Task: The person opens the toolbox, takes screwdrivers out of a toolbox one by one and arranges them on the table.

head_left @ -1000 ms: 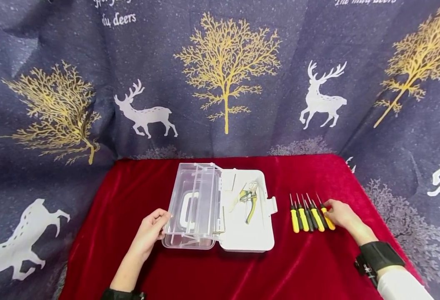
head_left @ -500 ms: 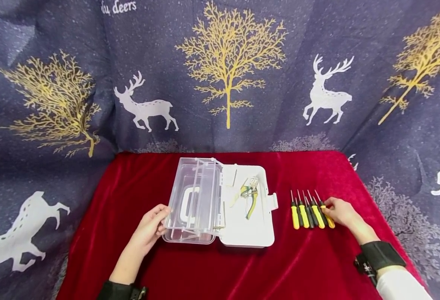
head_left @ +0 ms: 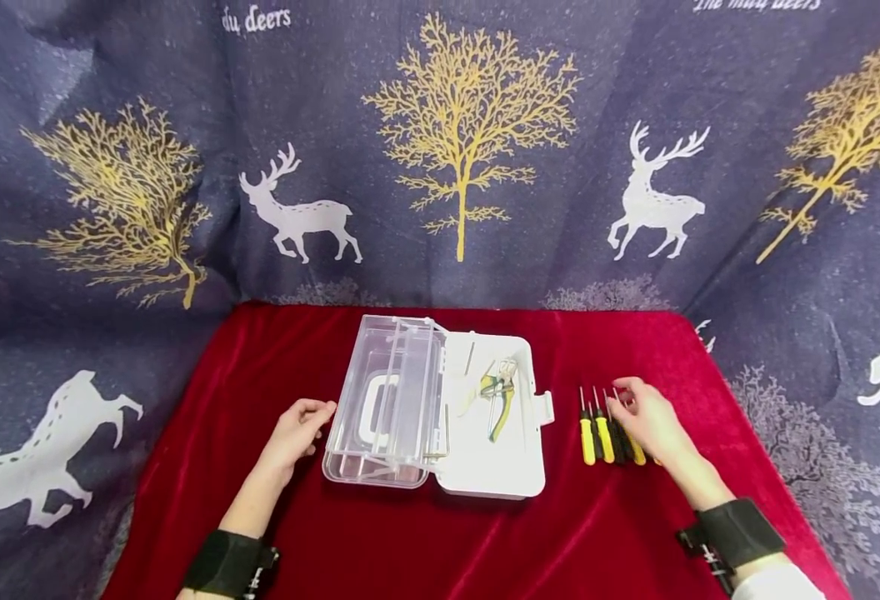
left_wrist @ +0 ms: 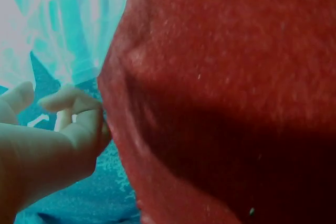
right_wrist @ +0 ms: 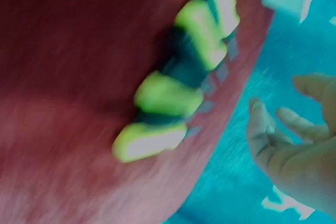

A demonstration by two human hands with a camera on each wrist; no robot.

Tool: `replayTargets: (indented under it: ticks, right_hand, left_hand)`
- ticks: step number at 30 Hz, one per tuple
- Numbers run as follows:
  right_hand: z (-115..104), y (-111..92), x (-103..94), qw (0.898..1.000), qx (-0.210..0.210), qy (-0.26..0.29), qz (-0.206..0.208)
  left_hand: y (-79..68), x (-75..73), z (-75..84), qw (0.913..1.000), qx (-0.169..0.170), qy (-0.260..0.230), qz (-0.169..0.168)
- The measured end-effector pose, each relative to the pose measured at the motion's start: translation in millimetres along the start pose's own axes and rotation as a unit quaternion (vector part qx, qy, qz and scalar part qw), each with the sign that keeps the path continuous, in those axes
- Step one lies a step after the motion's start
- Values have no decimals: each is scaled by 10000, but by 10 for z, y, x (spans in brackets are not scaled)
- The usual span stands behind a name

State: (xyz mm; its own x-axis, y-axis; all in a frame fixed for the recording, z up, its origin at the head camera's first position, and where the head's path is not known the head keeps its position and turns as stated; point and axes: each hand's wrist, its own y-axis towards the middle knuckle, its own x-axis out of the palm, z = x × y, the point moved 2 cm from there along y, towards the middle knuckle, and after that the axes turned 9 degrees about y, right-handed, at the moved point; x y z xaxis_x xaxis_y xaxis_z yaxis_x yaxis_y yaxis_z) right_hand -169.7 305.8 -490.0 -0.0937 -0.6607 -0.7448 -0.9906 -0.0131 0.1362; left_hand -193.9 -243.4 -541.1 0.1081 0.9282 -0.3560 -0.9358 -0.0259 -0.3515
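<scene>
My left hand (head_left: 293, 433) is at the left edge of the raised clear lid (head_left: 346, 468) of a toolbox, fingers loosely bent; the left wrist view shows a gap between thumb (left_wrist: 20, 97) and forefinger. My right hand (head_left: 653, 417) hovers over the right part of a row of screwdrivers (head_left: 602, 440) with yellow and black handles, hiding some of them. In the right wrist view its fingers (right_wrist: 257, 121) are spread and bent with nothing between them, and the yellow handles (right_wrist: 168, 95) lie on the red cloth.
The white toolbox base (head_left: 496, 471) lies open mid-table, its latch (head_left: 544, 408) on the right side. Inside are yellow-green-handled pliers (head_left: 503, 408) and thin hex keys (head_left: 447, 429). Red cloth (head_left: 380, 550) covers the table; a deer-print curtain (head_left: 410, 283) hangs behind it.
My right hand has moved left and away from me, from the rightmost screwdriver to above the row. My left hand's fingers have loosened from the lid's edge and drawn slightly left.
</scene>
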Motion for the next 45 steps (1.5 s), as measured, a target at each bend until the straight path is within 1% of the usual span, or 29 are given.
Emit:
replayTargets:
  ticks: [1, 3, 6, 9, 12, 17, 21, 24, 27, 31, 35, 36, 38, 40, 42, 45]
  right_hand:
    - [-85, 10, 46, 9998, -89, 122, -113]
    - [-234, 26, 132, 9989, -221, 278, -320]
    - [-406, 54, 251, 9967, -340, 371, -633]
    - [-522, 90, 373, 9945, -424, 401, -867]
    - [-588, 121, 485, 9927, -395, 410, -1063]
    - [-626, 127, 600, 9916, -195, 506, -1171]
    - [-626, 117, 662, 9890, 48, 846, -1214]
    - [-629, 115, 697, 9866, 189, 1053, -1229]
    - [-631, 114, 718, 9867, 248, 1086, -1187]
    - [-616, 82, 722, 9861, 371, 1108, -1178]
    - [-578, 47, 699, 9856, 488, 1201, -1087]
    - [-569, 44, 691, 9857, 481, 1234, -1046]
    - [-554, 44, 679, 9862, 435, 1287, -949]
    - [-543, 38, 675, 9858, 400, 1347, -922]
    - [-530, 23, 680, 9843, 414, 1412, -973]
    - [-507, -9, 689, 9806, 505, 1597, -1017]
  left_hand:
    - [4, 24, -20, 9999, -20, 72, -89]
    - [3, 80, -55, 9997, -54, 68, -242]
    - [-2, 148, -105, 9991, -94, -121, -388]
    - [-25, 178, -155, 9989, -191, -288, -332]
    - [-51, 181, -197, 9987, -292, -338, -228]
    - [-78, 173, -204, 9990, -197, -347, -222]
    - [-102, 147, -161, 9997, -32, -172, -162]
    - [-120, 122, -100, 9998, 100, -87, -151]
    - [-146, 100, -7, 9993, 202, -246, -198]
    - [-209, 73, 164, 9976, 309, -517, -346]
    - [-265, 36, 363, 9968, 576, -392, -399]
    - [-275, 24, 408, 9967, 683, -288, -339]
    - [-292, 1, 500, 9947, 1009, -34, -187]
    - [-314, -18, 567, 9902, 1371, 266, -22]
    - [-341, -29, 606, 9851, 1652, 475, 105]
    - [-377, -19, 626, 9784, 1990, 549, 145]
